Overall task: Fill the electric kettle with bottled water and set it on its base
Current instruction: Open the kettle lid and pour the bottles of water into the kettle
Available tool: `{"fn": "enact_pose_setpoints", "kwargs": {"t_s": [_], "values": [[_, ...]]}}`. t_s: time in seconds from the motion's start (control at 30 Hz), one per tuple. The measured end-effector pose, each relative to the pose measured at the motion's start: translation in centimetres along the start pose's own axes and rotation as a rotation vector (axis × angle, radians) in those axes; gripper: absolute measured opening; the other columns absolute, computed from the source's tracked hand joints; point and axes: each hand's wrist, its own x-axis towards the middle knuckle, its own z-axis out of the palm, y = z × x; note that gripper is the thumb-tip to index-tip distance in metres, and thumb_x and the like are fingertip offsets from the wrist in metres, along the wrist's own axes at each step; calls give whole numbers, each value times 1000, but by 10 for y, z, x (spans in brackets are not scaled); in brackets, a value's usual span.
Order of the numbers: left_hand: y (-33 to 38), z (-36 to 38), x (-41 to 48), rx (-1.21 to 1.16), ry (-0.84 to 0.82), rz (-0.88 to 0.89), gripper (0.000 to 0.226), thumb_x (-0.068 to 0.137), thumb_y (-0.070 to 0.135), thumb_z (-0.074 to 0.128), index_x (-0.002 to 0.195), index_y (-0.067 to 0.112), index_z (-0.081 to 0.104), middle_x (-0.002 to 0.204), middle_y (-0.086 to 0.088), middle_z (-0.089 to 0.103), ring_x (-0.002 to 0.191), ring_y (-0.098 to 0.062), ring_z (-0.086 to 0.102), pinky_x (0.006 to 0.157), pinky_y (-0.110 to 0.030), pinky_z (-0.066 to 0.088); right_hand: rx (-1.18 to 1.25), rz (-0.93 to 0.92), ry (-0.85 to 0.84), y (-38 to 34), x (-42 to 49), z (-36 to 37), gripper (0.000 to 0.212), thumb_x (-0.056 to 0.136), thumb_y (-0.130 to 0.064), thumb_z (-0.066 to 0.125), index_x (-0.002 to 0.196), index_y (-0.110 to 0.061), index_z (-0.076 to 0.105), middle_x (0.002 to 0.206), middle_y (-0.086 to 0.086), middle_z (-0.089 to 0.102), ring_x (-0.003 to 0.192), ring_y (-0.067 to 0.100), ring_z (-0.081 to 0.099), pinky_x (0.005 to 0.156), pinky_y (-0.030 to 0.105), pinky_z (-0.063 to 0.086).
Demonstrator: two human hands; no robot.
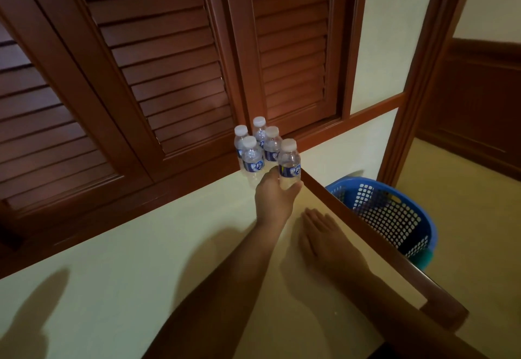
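Observation:
Several small water bottles with white caps and blue labels stand clustered at the far corner of the cream table (169,246). My left hand (275,201) grips the nearest bottle (289,161) around its lower half; the bottle is upright and capped. The other bottles (251,155) stand just behind and to its left. My right hand (318,232) lies flat on the table near the right edge, fingers straight, holding nothing. No kettle or base is in view.
Brown louvered shutters (158,57) rise directly behind the table. The table's wooden right edge (366,226) runs diagonally. A blue perforated plastic basket (386,206) sits on the floor beyond that edge, beside a doorway (423,77).

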Motion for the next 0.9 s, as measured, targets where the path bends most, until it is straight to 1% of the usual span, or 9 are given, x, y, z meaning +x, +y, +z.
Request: {"fn": "enact_pose_setpoints", "kwargs": {"t_s": [0.07, 0.17, 0.3, 0.37, 0.47, 0.6, 0.73, 0.83, 0.9], "values": [[-1, 7, 2, 14, -7, -21, 48, 91, 38, 79, 131, 17, 64, 125, -2, 72, 115, -18, 67, 95, -34, 58, 17, 19, 1, 1, 0, 0, 76, 97, -56, -7, 160, -17, 7, 169, 3, 6, 155, 14, -2, 115, 27, -14], [-1, 11, 7, 32, -11, -41, 51, 90, 40, 79, 133, 16, 63, 127, -2, 71, 117, -17, 66, 93, -30, 56, 26, -6, 35, 2, 0, 2, 108, 74, -67, -33, 160, -17, 9, 169, 3, 7, 155, 13, -1, 115, 26, -14], [-4, 8, 3, 73, -46, -52, 54, 91, 48, 75, 132, 14, 63, 127, -3, 72, 118, -18, 67, 94, -32, 59, 64, -15, 28, 7, 1, 4, 127, 58, -75, -41, 160, -19, 9, 169, 1, 7, 155, 11, 0, 116, 26, -12], [-4, 0, -8, 80, -57, -63, 59, 92, 53, 72, 136, 15, 62, 131, -2, 70, 119, -16, 66, 94, -28, 56, 129, -19, 31, 6, -1, -1, 112, 72, -76, -30, 160, -20, 11, 169, 0, 10, 152, 7, -1, 115, 24, -12], [-7, -21, -38, -8, -42, -66, 53, 97, 51, 67, 137, 18, 63, 132, 2, 70, 114, -7, 64, 95, -23, 52, 224, -57, 140, -1, -9, -8, 68, 102, -57, 10, 157, -20, 25, 165, 0, 25, 141, -2, 5, 113, 17, -8], [-20, -65, -89, -99, -29, -68, 42, 103, 44, 59, 140, 26, 63, 139, 13, 67, 121, 0, 64, 106, -26, 53, 357, -114, 334, -16, -22, -4, 59, 102, -50, 25, 149, -20, 45, 152, 3, 48, 141, 13, 40, 114, 24, 20], [-24, -128, -141, -176, 40, -74, 33, 107, 29, 56, 138, 26, 65, 134, 16, 69, 116, 15, 61, 97, -5, 46, 594, -241, 300, -64, -24, 7, 44, 105, -34, 44, 148, -26, 47, 152, -9, 48, 140, 2, 40, 119, 30, 33], [-30, -176, -182, -182, 169, -108, 29, 108, 22, 57, 128, 41, 65, 120, 26, 73, 112, 10, 65, 96, -10, 49, 690, -372, 239, -121, -35, 7, 43, 105, -26, 47, 147, -26, 49, 151, -15, 47, 139, -12, 34, 117, 16, 27], [-36, -209, -213, -184, 283, -138, 32, 106, 18, 60, 122, 46, 64, 112, 26, 74, 108, 5, 68, 95, -15, 52, 767, -474, 197, -163, -50, 7, 40, 105, -21, 47, 144, -23, 53, 145, -12, 53, 136, -9, 40, 113, 14, 31]]}}
